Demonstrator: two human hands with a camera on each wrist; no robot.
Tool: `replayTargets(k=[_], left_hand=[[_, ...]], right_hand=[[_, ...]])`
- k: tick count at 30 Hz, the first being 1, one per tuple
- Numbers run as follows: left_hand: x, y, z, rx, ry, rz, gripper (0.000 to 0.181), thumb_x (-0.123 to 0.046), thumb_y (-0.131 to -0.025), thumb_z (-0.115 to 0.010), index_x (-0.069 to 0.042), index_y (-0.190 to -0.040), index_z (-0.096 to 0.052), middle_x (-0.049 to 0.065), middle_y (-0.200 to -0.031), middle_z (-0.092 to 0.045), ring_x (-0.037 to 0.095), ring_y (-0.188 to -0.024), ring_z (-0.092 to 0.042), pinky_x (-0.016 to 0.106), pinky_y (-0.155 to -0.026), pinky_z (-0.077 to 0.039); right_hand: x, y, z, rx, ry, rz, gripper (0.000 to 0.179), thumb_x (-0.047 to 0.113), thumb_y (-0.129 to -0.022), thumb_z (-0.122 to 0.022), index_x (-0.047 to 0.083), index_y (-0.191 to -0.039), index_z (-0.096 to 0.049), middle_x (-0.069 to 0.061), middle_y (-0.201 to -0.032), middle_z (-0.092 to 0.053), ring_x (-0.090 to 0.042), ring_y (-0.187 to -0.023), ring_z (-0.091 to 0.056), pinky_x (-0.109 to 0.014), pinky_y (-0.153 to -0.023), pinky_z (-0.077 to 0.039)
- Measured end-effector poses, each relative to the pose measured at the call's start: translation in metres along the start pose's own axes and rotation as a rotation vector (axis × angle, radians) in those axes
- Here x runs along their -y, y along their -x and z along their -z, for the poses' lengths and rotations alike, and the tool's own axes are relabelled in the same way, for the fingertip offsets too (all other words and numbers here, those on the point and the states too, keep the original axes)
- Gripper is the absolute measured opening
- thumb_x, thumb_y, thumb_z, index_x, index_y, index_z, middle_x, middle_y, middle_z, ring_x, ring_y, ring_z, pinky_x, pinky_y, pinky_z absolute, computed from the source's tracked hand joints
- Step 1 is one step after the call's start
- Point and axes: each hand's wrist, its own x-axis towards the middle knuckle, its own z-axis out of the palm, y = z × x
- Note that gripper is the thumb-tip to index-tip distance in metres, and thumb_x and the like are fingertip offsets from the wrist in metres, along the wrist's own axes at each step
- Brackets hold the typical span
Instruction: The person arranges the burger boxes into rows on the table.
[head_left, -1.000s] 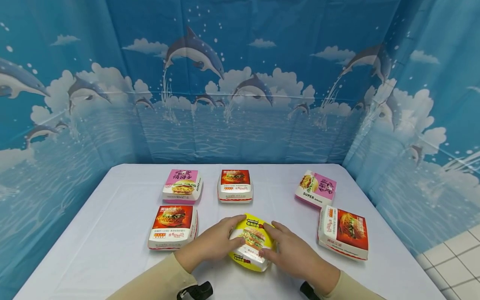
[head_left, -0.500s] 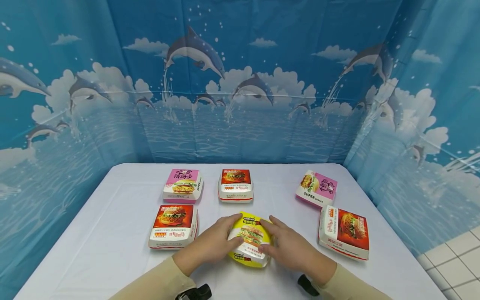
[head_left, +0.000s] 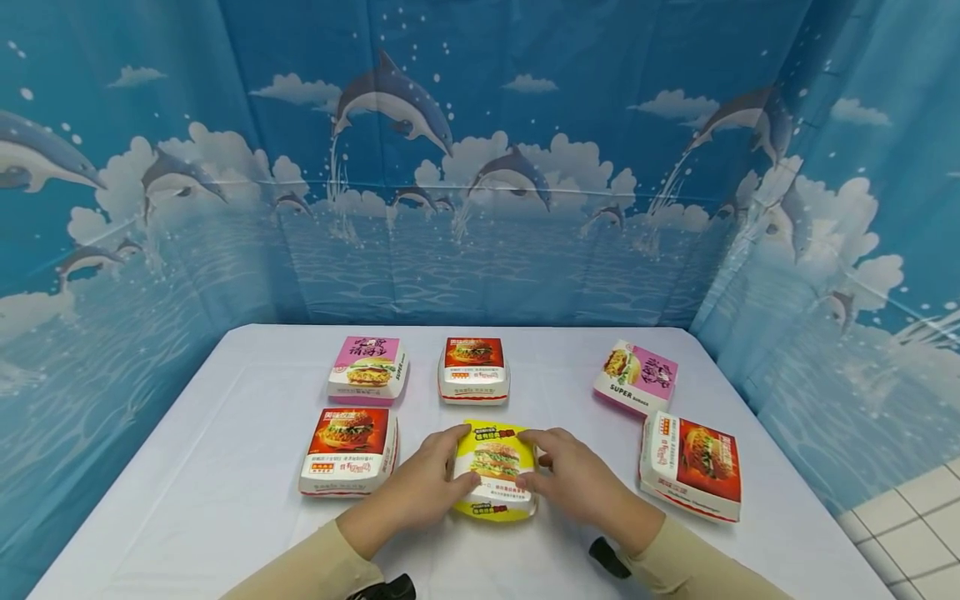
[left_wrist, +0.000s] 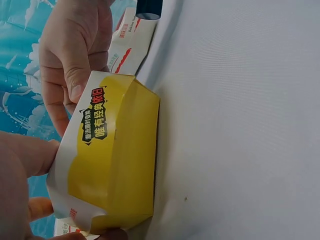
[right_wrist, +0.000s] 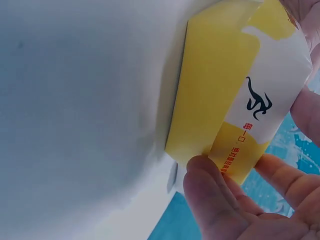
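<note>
A yellow and white burger box (head_left: 496, 462) with a burger picture on its lid sits on the table, front and centre. My left hand (head_left: 426, 477) holds its left side, thumb on the lid near the front. From the other side my right hand (head_left: 579, 482) grips it, with thumb and fingertips at the right edge. The lid is closed. In the left wrist view the box's yellow side (left_wrist: 132, 165) shows its base level with the white cloth. Fingers (right_wrist: 207, 185) of the right hand press the box's side and corner in the right wrist view.
Red and white burger boxes stand to the left (head_left: 348, 450), at the back (head_left: 473, 371) and to the right (head_left: 690, 465). Pink burger boxes lie at back left (head_left: 367, 369) and back right (head_left: 636, 375). A dolphin-print curtain (head_left: 480, 250) encloses the white table (head_left: 225, 467).
Both hands have turned the yellow burger box anticlockwise, from slanted to nearly square with the table, and shifted it slightly away and left. The other boxes have stayed in place.
</note>
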Motion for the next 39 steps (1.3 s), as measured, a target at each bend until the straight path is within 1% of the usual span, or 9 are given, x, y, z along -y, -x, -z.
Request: replayTargets(k=[5,9,15,19,24,29,34,39], left_hand=[[0.003,0.001,0.000,-0.021,0.032,0.009,0.079,-0.048,-0.099,-0.070,-0.020,-0.163,-0.034,0.016,-0.166,-0.036,0.035,-0.156,-0.036,0.063,-0.125,-0.032],[0.005,0.001,-0.001,-0.054,0.053,0.013,0.076,-0.043,-0.099,-0.070,-0.018,-0.162,-0.035,0.017,-0.167,-0.036,0.036,-0.156,-0.036,0.064,-0.125,-0.030],[0.007,-0.001,0.000,-0.084,0.098,0.004,0.074,-0.036,-0.099,-0.071,-0.013,-0.160,-0.035,0.019,-0.167,-0.035,0.037,-0.157,-0.033,0.062,-0.127,-0.028],[0.009,-0.002,0.001,-0.081,0.104,-0.004,0.076,-0.035,-0.100,-0.071,-0.014,-0.162,-0.033,0.018,-0.170,-0.032,0.037,-0.159,-0.030,0.062,-0.127,-0.026],[0.011,-0.002,0.001,-0.071,0.097,-0.001,0.077,-0.038,-0.101,-0.070,-0.019,-0.165,-0.031,0.016,-0.172,-0.029,0.037,-0.160,-0.028,0.063,-0.127,-0.026],[0.012,-0.003,0.001,-0.067,0.087,0.002,0.078,-0.040,-0.100,-0.070,-0.017,-0.164,-0.032,0.017,-0.171,-0.029,0.037,-0.159,-0.030,0.064,-0.127,-0.027],[0.012,-0.004,0.001,-0.069,0.086,-0.010,0.076,-0.039,-0.101,-0.069,-0.016,-0.163,-0.033,0.018,-0.170,-0.031,0.038,-0.158,-0.031,0.063,-0.127,-0.027],[0.011,-0.004,0.003,-0.068,0.100,-0.024,0.074,-0.038,-0.100,-0.070,-0.014,-0.162,-0.036,0.020,-0.168,-0.033,0.038,-0.157,-0.033,0.064,-0.127,-0.027]], right_hand=[[0.001,-0.004,-0.002,0.019,-0.045,0.024,0.064,0.036,-0.091,-0.083,0.025,-0.150,-0.059,-0.005,-0.146,-0.061,-0.017,-0.113,-0.066,-0.042,-0.095,-0.062],[0.000,-0.007,-0.004,0.055,-0.089,0.064,0.067,0.035,-0.094,-0.081,0.023,-0.154,-0.055,-0.006,-0.151,-0.058,-0.018,-0.113,-0.065,-0.042,-0.096,-0.062],[-0.001,-0.009,-0.005,0.102,-0.070,0.135,0.077,0.041,-0.094,-0.080,0.020,-0.160,-0.047,-0.007,-0.159,-0.052,-0.020,-0.116,-0.066,-0.047,-0.101,-0.060],[0.000,-0.011,-0.004,0.119,-0.068,0.154,0.080,0.043,-0.094,-0.079,0.019,-0.161,-0.044,-0.008,-0.161,-0.051,-0.021,-0.117,-0.065,-0.049,-0.104,-0.058],[-0.001,-0.015,-0.003,0.134,-0.082,0.165,0.079,0.039,-0.095,-0.079,0.019,-0.162,-0.043,-0.010,-0.163,-0.048,-0.027,-0.124,-0.066,-0.051,-0.106,-0.057],[-0.003,-0.017,-0.002,0.149,-0.088,0.158,0.078,0.040,-0.095,-0.078,0.021,-0.162,-0.043,-0.010,-0.168,-0.042,-0.029,-0.128,-0.065,-0.052,-0.108,-0.055],[-0.004,-0.019,-0.002,0.156,-0.099,0.153,0.078,0.040,-0.095,-0.078,0.022,-0.162,-0.043,-0.009,-0.169,-0.040,-0.032,-0.131,-0.064,-0.053,-0.109,-0.054],[-0.003,-0.018,-0.002,0.156,-0.094,0.147,0.077,0.040,-0.095,-0.078,0.024,-0.162,-0.044,-0.009,-0.169,-0.040,-0.030,-0.129,-0.065,-0.053,-0.109,-0.054]])
